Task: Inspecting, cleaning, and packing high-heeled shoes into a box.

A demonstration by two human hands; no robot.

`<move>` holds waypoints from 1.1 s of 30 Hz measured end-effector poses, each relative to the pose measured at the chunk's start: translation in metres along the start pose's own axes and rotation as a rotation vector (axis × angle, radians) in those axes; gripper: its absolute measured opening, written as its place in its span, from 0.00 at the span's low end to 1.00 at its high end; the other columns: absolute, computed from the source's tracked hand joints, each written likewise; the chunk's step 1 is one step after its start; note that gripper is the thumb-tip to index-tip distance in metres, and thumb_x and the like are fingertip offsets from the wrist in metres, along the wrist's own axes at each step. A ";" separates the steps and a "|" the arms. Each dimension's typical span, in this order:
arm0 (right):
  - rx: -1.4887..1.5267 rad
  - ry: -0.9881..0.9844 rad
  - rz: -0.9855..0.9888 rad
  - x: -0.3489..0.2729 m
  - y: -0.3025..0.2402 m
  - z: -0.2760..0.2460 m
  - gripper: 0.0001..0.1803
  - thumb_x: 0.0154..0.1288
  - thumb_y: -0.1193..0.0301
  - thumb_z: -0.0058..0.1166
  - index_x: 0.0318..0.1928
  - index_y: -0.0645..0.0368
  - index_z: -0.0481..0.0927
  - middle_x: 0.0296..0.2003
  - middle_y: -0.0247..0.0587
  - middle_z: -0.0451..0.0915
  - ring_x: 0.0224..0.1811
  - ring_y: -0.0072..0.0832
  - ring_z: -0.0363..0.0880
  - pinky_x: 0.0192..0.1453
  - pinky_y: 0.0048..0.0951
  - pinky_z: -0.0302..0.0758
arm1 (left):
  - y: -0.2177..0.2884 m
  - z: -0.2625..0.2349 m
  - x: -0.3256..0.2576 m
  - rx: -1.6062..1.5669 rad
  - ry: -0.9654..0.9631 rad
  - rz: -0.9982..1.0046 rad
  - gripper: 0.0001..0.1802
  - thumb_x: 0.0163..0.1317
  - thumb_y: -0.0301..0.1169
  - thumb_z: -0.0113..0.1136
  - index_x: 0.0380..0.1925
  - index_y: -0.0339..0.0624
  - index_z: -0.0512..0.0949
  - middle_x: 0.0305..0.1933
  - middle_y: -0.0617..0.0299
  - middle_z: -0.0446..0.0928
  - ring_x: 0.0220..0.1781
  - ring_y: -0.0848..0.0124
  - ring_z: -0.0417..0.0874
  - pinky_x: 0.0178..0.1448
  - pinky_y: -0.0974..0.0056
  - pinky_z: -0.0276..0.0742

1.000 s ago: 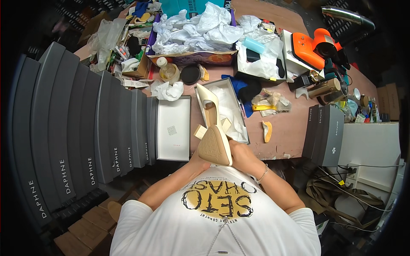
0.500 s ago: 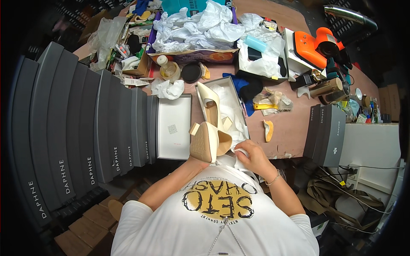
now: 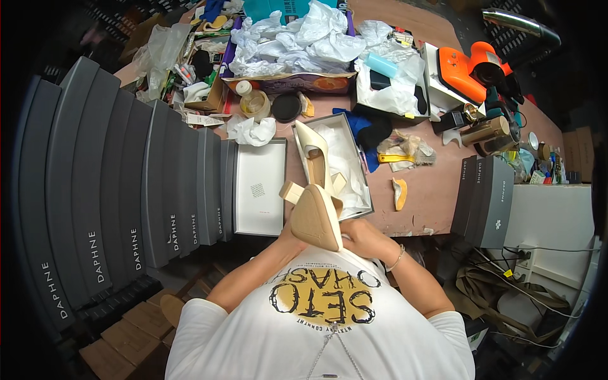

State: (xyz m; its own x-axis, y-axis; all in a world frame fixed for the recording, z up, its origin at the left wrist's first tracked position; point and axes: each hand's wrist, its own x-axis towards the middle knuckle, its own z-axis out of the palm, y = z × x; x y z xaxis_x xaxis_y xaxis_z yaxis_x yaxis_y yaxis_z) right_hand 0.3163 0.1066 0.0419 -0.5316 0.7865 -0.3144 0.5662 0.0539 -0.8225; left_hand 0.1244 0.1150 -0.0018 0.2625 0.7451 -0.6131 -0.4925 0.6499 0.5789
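Note:
A cream block-heeled shoe (image 3: 313, 225) is held up in front of my chest, its tan sole toward me and its toe pointing down. My left hand (image 3: 291, 239) is closed on its left side, with the fingers mostly behind the sole. Against the right edge of the toe, my right hand (image 3: 365, 239) is curled, and its fingertips are hidden behind the shoe. Just beyond, a second cream shoe (image 3: 310, 140) lies in an open shoe box (image 3: 365, 190) lined with white tissue paper (image 3: 342, 147).
A white-lined box lid (image 3: 261, 168) lies left of the box. Grey shoe boxes (image 3: 126, 190) stand in a long row at left, with several more (image 3: 491, 199) at right. Farther back are a carton of crumpled paper (image 3: 294, 47), a jar (image 3: 254, 104) and a yellow-handled brush (image 3: 396, 158).
My right hand has moved left to the shoe's toe; the white paper or cloth it pinched is out of sight. The shoe has turned, showing its sole more squarely.

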 end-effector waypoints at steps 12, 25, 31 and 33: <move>0.087 0.058 0.015 0.005 0.000 0.000 0.18 0.59 0.69 0.57 0.49 0.61 0.76 0.41 0.57 0.81 0.44 0.49 0.80 0.49 0.41 0.75 | 0.016 0.019 -0.008 -0.341 -0.004 -0.141 0.16 0.71 0.31 0.49 0.56 0.41 0.68 0.51 0.58 0.75 0.51 0.70 0.80 0.52 0.64 0.83; 0.211 0.017 0.031 0.010 0.006 0.002 0.18 0.60 0.69 0.56 0.51 0.58 0.74 0.41 0.52 0.80 0.44 0.44 0.80 0.50 0.35 0.73 | 0.024 0.024 -0.011 -0.263 0.018 -0.186 0.19 0.68 0.28 0.53 0.58 0.41 0.67 0.54 0.55 0.73 0.54 0.66 0.79 0.55 0.61 0.83; 0.324 -0.067 0.032 0.012 0.017 -0.001 0.18 0.60 0.70 0.56 0.51 0.58 0.74 0.43 0.50 0.80 0.46 0.41 0.80 0.52 0.33 0.73 | 0.023 0.027 -0.010 -0.167 0.054 -0.158 0.19 0.70 0.30 0.48 0.59 0.41 0.66 0.56 0.53 0.72 0.55 0.63 0.78 0.57 0.58 0.82; 0.286 -0.005 0.046 0.011 0.008 -0.001 0.17 0.59 0.71 0.56 0.50 0.58 0.75 0.43 0.50 0.80 0.46 0.41 0.80 0.52 0.33 0.73 | 0.025 0.027 -0.009 -0.322 0.066 -0.210 0.18 0.72 0.31 0.45 0.60 0.41 0.66 0.56 0.52 0.72 0.56 0.63 0.78 0.57 0.58 0.82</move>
State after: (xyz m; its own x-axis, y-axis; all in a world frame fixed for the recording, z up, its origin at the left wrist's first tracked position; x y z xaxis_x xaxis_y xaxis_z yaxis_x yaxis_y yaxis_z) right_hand 0.3156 0.1168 0.0324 -0.5131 0.7810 -0.3561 0.3897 -0.1577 -0.9073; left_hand 0.1321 0.1283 0.0327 0.3364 0.5826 -0.7399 -0.6720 0.6989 0.2449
